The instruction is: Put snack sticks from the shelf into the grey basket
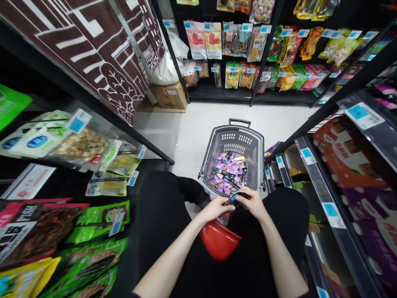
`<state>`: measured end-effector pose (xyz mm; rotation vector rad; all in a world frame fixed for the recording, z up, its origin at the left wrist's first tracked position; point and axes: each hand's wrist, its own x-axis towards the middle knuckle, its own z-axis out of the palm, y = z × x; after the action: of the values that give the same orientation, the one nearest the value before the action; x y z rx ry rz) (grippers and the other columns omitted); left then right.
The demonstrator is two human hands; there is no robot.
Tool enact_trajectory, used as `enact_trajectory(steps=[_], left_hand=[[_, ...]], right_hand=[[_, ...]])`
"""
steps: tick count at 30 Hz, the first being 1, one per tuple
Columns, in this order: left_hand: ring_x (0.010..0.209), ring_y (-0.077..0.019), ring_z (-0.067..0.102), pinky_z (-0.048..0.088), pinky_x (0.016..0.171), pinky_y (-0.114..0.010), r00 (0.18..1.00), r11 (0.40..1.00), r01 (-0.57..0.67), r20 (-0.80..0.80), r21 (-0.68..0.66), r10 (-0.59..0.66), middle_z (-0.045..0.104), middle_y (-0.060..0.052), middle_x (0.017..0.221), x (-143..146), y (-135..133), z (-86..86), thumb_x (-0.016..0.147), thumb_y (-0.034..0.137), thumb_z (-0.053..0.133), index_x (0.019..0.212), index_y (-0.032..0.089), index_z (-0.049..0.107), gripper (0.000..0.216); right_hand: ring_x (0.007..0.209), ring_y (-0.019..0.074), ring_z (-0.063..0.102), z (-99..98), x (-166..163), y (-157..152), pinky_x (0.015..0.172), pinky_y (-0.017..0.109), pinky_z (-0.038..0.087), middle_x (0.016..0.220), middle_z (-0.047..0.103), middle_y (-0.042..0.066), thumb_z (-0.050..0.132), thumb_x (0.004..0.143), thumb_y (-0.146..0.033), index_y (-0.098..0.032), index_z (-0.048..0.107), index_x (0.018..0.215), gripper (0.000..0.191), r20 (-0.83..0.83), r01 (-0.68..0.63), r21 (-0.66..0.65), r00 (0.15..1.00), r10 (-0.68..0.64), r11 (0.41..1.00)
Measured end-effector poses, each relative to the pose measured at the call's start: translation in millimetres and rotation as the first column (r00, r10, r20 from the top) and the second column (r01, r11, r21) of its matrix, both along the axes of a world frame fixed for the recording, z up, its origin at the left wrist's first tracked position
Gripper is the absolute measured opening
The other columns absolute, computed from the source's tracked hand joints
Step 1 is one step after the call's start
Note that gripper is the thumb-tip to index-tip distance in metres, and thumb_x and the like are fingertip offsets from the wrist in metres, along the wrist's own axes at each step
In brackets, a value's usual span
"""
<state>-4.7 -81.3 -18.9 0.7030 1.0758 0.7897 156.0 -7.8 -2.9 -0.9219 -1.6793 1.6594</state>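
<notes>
Closed grip: left hand (215, 208) and right hand (253, 203) on dark packet (235, 199) (basket (217, 138) beyond)

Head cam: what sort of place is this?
Most likely a snack shop aisle: shelves hung with snack bags, blue price tags on the shelf edges, and a grey shopping basket on the floor holding small purple packets. The left hand and right hand hold a dark packet.

bare forearms stretched forward, left hand (217, 207) and right hand (253, 203) together, fingers curled.
</notes>
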Motion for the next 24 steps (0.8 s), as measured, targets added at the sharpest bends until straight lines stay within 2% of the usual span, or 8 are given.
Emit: enact_trajectory(steps=[3,7,10,13,15,17,20,24], left_hand=[[0.046,-0.0099,0.051,0.042,0.049,-0.022,0.998,0.999,-0.044,0.043,0.003,0.044,0.063,0.001,0.056,2,-1,-0.6,0.062,0.034,0.075,0.072,0.009,0.066,0.029],[0.069,-0.0207,0.065,0.050,0.069,-0.035,0.968,0.979,-0.205,0.151,0.016,0.200,0.070,-0.009,0.080,9,0,-2.4,0.067,0.045,0.069,0.098,0.009,0.063,0.048],[0.090,-0.0238,0.063,0.048,0.083,-0.041,0.904,0.924,-0.380,0.229,0.042,0.361,0.067,-0.012,0.099,8,5,-2.4,0.076,0.054,0.055,0.117,0.013,0.052,0.058],[0.101,-0.0229,0.060,0.044,0.092,-0.042,0.773,0.839,-0.544,0.393,0.006,0.498,0.063,-0.013,0.112,4,9,-0.7,0.082,0.045,0.053,0.125,0.016,0.044,0.053],[0.103,-0.0225,0.059,0.043,0.093,-0.041,0.711,0.804,-0.595,0.453,-0.019,0.538,0.061,-0.013,0.115,0,10,0.1,0.081,0.036,0.057,0.125,0.016,0.044,0.051],[0.105,-0.0225,0.058,0.044,0.093,-0.040,0.718,0.787,-0.617,0.411,0.003,0.561,0.061,-0.013,0.115,-4,10,-0.2,0.078,0.032,0.061,0.123,0.016,0.045,0.050],[0.106,-0.0213,0.057,0.046,0.089,-0.036,0.722,0.742,-0.668,0.299,0.065,0.624,0.060,-0.012,0.117,-16,9,-1.3,0.075,0.029,0.063,0.122,0.019,0.045,0.052],[0.094,-0.0163,0.062,0.050,0.078,-0.030,0.733,0.717,-0.680,0.152,0.153,0.663,0.058,-0.007,0.122,-37,7,1.5,0.070,0.025,0.067,0.121,0.027,0.042,0.057]], right_hand=[[0.077,0.0191,0.060,-2.0,-2,0,0.074,0.033,0.047,0.079,0.065,0.005,0.067,0.073,-0.038,-0.020,0.072,0.083,0.021,-0.001,0.062,0.011,0.998,-0.062,0.998],[0.071,0.0170,0.059,-10.9,-7,-6,0.062,0.031,0.051,0.098,0.061,0.007,0.061,0.075,-0.042,-0.022,0.058,0.113,0.043,0.035,0.168,-0.085,0.986,-0.165,0.982],[0.079,0.0179,0.059,-19.1,-15,-15,0.065,0.032,0.052,0.107,0.056,0.008,0.069,0.068,-0.038,-0.022,0.048,0.121,0.058,0.091,0.083,-0.083,0.993,-0.075,0.993],[0.083,0.0187,0.062,-24.0,-23,-23,0.075,0.035,0.051,0.101,0.059,0.005,0.072,0.065,-0.030,-0.023,0.040,0.125,0.069,0.109,-0.038,-0.109,0.993,0.050,0.993],[0.087,0.0196,0.062,-24.7,-26,-24,0.080,0.037,0.049,0.097,0.061,0.004,0.071,0.067,-0.027,-0.024,0.042,0.122,0.063,0.109,-0.013,-0.098,0.994,0.024,0.995],[0.090,0.0207,0.061,-23.7,-25,-21,0.078,0.035,0.050,0.096,0.062,0.004,0.070,0.067,-0.028,-0.023,0.050,0.114,0.051,0.100,0.042,-0.081,0.994,-0.034,0.996],[0.074,0.0181,0.062,-19.8,-16,-11,0.062,0.029,0.050,0.091,0.064,0.004,0.069,0.068,-0.032,-0.021,0.057,0.102,0.038,0.065,0.087,-0.147,0.995,-0.078,0.985],[0.057,0.0141,0.056,-11.0,8,5,0.054,0.027,0.048,0.074,0.065,0.002,0.073,0.064,-0.033,-0.018,0.064,0.095,0.036,0.039,0.143,-0.189,0.990,-0.138,0.972]])
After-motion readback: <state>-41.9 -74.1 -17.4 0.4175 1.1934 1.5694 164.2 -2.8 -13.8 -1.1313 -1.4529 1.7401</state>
